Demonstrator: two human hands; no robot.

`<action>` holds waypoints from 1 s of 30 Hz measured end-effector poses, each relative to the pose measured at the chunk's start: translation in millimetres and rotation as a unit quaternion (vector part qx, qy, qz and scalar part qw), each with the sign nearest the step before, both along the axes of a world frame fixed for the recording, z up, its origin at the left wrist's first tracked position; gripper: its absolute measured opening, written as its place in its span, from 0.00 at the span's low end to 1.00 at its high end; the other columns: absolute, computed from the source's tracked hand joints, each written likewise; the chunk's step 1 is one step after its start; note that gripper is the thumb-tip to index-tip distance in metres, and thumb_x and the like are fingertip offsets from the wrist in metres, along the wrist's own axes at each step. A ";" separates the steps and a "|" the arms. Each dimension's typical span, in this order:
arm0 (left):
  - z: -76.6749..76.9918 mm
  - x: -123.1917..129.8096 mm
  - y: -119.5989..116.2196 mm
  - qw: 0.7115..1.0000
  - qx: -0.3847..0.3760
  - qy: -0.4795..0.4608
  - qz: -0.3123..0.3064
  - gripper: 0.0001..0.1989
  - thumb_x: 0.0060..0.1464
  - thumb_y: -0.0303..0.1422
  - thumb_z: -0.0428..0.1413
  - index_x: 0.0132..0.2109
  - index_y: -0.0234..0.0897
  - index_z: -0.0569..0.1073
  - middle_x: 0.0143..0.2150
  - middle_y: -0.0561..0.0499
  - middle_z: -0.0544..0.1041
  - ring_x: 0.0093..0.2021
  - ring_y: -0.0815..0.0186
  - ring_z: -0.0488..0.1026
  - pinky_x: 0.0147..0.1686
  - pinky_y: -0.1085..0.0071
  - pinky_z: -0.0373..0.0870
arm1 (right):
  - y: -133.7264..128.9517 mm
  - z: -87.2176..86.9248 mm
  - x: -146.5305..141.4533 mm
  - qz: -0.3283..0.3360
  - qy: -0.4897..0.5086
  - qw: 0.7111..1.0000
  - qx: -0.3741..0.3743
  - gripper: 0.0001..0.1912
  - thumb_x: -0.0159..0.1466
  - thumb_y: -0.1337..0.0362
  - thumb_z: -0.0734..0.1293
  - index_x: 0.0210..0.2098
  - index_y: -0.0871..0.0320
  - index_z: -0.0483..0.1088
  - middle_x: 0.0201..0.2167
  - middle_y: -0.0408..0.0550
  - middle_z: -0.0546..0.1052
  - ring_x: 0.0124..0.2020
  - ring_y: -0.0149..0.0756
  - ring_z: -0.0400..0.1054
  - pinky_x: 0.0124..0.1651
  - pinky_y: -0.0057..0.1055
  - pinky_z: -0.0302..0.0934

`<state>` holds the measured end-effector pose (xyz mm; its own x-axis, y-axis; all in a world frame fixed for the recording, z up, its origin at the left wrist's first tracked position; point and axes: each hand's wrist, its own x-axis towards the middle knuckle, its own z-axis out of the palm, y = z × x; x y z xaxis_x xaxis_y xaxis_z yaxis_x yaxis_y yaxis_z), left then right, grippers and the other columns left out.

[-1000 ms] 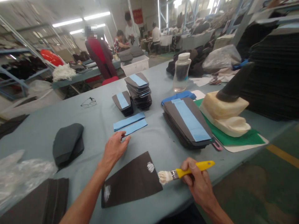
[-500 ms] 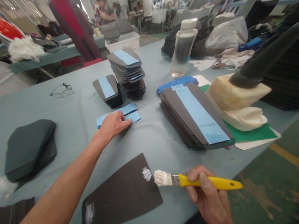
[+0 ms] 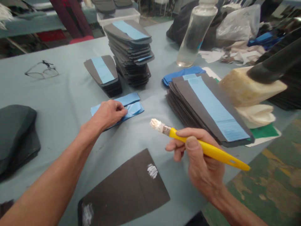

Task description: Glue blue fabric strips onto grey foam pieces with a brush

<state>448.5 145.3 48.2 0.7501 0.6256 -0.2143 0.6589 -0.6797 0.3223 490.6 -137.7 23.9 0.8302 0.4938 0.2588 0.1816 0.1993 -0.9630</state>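
Note:
My left hand (image 3: 109,113) pinches the end of a light blue strip (image 3: 133,109) that bends up from a small pile, with more blue strips (image 3: 128,99) beside it. In my right hand (image 3: 202,160) is a paintbrush (image 3: 209,150) with a yellow handle, its bristles coated in white paste and raised above the table. Below the brush lies a dark, tapered sheet (image 3: 127,191), flat on the cloth. White smears mark it near its right edge and at its lower left corner.
Stacks of dark pieces topped with blue strips stand behind my left hand (image 3: 129,40) and at right (image 3: 207,106). Around them are a water bottle (image 3: 196,34), a pale block-shaped container (image 3: 246,88), eyeglasses (image 3: 42,72) and folded dark fabric (image 3: 17,135). A person (image 3: 70,18) stands beyond the table.
My left hand has closed on a blue strip and bent its end up. My right hand has raised the brush away from the dark sheet, tilting its bristles upward. The view has dipped.

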 end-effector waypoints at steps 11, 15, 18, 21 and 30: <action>-11.1 -9.2 8.9 0.997 -0.055 -0.061 -0.006 0.11 0.52 0.36 0.54 0.25 0.41 0.75 0.22 0.49 0.77 0.29 0.59 0.75 0.31 0.67 0.66 | 69.8 -14.3 22.1 0.082 -0.092 0.985 -0.122 0.19 0.78 0.46 0.61 0.51 0.53 0.73 0.39 0.45 0.86 0.25 0.30 0.77 0.33 0.30 0.70; -15.7 -11.3 13.5 0.995 -0.073 -0.072 -0.014 0.11 0.55 0.33 0.55 0.24 0.40 0.74 0.21 0.51 0.75 0.27 0.62 0.73 0.29 0.68 0.65 | 86.0 -21.7 29.0 0.080 -0.114 0.979 -0.151 0.18 0.78 0.47 0.59 0.50 0.54 0.71 0.43 0.47 0.87 0.24 0.30 0.76 0.31 0.30 0.67; -20.2 -12.4 16.2 0.993 -0.088 -0.074 -0.013 0.13 0.61 0.34 0.58 0.28 0.38 0.74 0.22 0.55 0.73 0.26 0.66 0.71 0.30 0.70 0.67 | 94.0 -26.1 31.7 0.088 -0.131 0.973 -0.169 0.16 0.78 0.50 0.59 0.50 0.53 0.70 0.45 0.48 0.86 0.24 0.30 0.75 0.33 0.32 0.65; -25.0 -12.8 18.3 0.992 -0.099 -0.076 -0.007 0.15 0.65 0.38 0.61 0.31 0.36 0.75 0.25 0.57 0.73 0.27 0.68 0.71 0.31 0.70 0.69 | 100.3 -30.8 34.1 0.092 -0.144 0.967 -0.191 0.14 0.78 0.51 0.58 0.51 0.53 0.69 0.45 0.49 0.86 0.23 0.32 0.73 0.33 0.34 0.64; -31.8 -14.9 19.8 0.987 -0.124 -0.099 0.018 0.15 0.66 0.42 0.64 0.34 0.35 0.76 0.27 0.57 0.74 0.29 0.68 0.72 0.32 0.70 0.71 | 105.5 -40.7 37.8 0.089 -0.141 0.968 -0.187 0.14 0.77 0.52 0.59 0.51 0.53 0.68 0.42 0.47 0.85 0.24 0.32 0.71 0.32 0.33 0.62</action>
<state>433.5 165.1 16.4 0.7705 0.5994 -0.2170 0.5894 -0.5402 0.6006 528.4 -32.2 -16.8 0.6453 0.7258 0.2382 0.4426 -0.1011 -0.8910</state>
